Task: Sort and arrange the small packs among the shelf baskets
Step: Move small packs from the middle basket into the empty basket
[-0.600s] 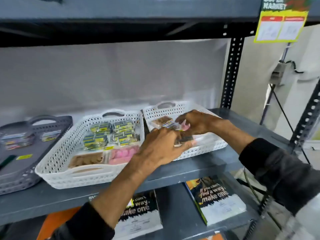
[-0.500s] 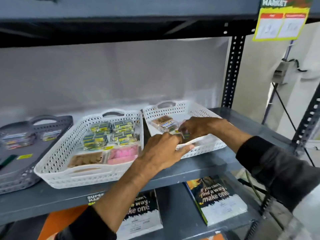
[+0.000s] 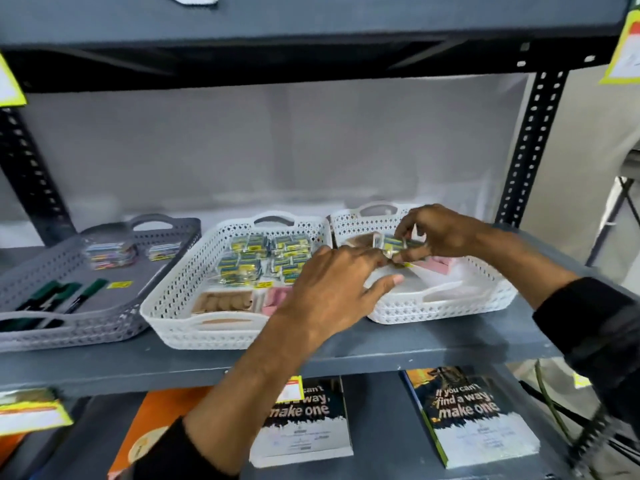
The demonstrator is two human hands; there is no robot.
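Nearest, on the lower shelf, lay two "If you can't find a way, make one" booklets point(image 3: 474, 415) w/ an orange-covered item point(image 3: 152, 424) to their left. Above them, the grey middle shelf point(image 3: 415, 344) carried three perforated baskets in a row. Left hand point(image 3: 332, 289) reached in over the gap btwn the two white baskets, palm down, fingers loosely spread, thumb out toward the right basket; index tip met the small pack at the right hand, but whether it actually gripped anything couldn't be told. Right hand point(image 3: 438, 233) sat farther back over the right white basket point(image 3: 450, 306), fingers curled & pinched on a small clear pack w/ blue-yellow label point(image 3: 398, 243), held just above the basket floor. Pink packs point(image 3: 436, 266) lay in that basket beside the hands; a brownish pack point(image 3: 360, 241) showed partly behind them. Middle white basket point(image 3: 180, 299) held a brown biscuit-like pack point(image 3: 223, 302) & a pink pack point(image 3: 275, 297) at the front, w/ a cluster of blue-yellow packs point(image 3: 263, 258) behind. Grey basket point(image 3: 69, 330) at far left had dark green markers point(image 3: 59, 297) in front, a yellow tag point(image 3: 119, 284), & two multicolour packs point(image 3: 110, 253) toward the back. Both sleeves dark. Behind: pale backing sheet, black slotted uprights, yellow price signs on the top shelf edge.
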